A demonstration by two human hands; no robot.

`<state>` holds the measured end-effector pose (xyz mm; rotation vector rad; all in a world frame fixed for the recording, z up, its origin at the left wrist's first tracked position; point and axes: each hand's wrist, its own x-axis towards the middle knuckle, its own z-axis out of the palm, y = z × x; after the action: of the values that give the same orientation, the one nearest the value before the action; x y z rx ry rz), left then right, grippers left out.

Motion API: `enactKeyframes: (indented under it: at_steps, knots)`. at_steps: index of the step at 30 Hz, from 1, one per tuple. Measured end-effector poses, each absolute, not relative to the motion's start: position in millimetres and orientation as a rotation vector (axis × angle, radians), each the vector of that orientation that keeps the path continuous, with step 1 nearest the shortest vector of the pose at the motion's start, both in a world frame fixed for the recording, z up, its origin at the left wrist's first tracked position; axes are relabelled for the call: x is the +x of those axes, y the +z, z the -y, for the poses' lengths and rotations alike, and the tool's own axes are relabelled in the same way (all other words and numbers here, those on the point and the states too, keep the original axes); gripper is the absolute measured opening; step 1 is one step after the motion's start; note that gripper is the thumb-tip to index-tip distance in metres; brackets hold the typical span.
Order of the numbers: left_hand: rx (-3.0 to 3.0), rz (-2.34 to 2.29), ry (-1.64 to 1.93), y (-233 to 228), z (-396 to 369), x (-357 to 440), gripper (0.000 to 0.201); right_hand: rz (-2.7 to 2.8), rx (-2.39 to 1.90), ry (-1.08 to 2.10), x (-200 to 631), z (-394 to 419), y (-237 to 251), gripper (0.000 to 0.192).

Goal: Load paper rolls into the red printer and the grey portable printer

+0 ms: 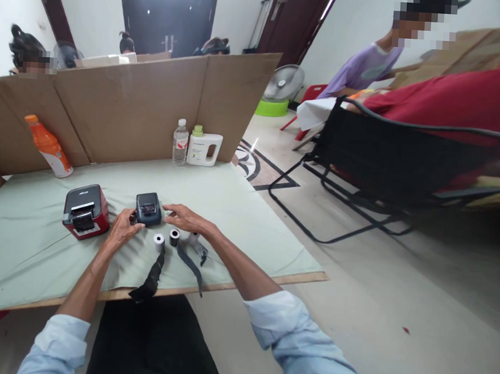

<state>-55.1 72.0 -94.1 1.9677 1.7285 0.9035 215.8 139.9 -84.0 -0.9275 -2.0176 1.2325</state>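
Rolls [158, 246] trailing dark strips [190, 262] lie near the front of the surface [271, 250]. Small printer [148, 219] sits just beyond, between left hand [122, 228], grip spread against its side, and right hand [184, 217], grip spread just beside it. Red printer [86, 211] stands left, bottles [180, 149] farther back, before cardboard [136, 106].

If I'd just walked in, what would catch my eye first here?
Probably the small dark device on the pale green cloth, with the person's left grip and right grip on either side. Just nearer the person, small rolls trail dark strips toward the near edge. The red-and-black machine to the left and the bright orange bottle behind it stand out too.
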Motion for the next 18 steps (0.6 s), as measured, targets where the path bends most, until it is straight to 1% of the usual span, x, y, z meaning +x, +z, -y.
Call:
enactKeyframes:
  at_steps: [2, 4, 8, 10, 12, 15, 18]
  knots:
    - [1.956, -1.720, 0.928, -95, -72, -57, 0.057, 1.965, -0.972, 1.233, 230, -138, -85, 0.037]
    - [1.950, -1.735, 0.939, -96, -72, -59, 0.060, 1.901, -0.999, 1.321, 244, -132, -90, 0.038]
    - [1.935, -1.755, 0.938, -95, -71, -58, 0.061, 1.584, -0.977, 1.594, 261, -113, -105, 0.056]
    - [1.924, -1.755, 0.942, -94, -70, -55, 0.062, 1.422, -0.954, 1.632, 261, -103, -111, 0.062]
    - [1.921, -1.767, 0.955, -93, -67, -52, 0.062, 1.324, -0.942, 1.637, 258, -95, -113, 0.064]
    - [1.935, -1.802, 0.979, -92, -61, -46, 0.056, 1.285, -0.927, 1.625, 252, -86, -112, 0.062]
    - [1.981, -1.827, 0.982, -92, -50, -39, 0.043, 1.308, -0.930, 1.581, 246, -82, -110, 0.057]
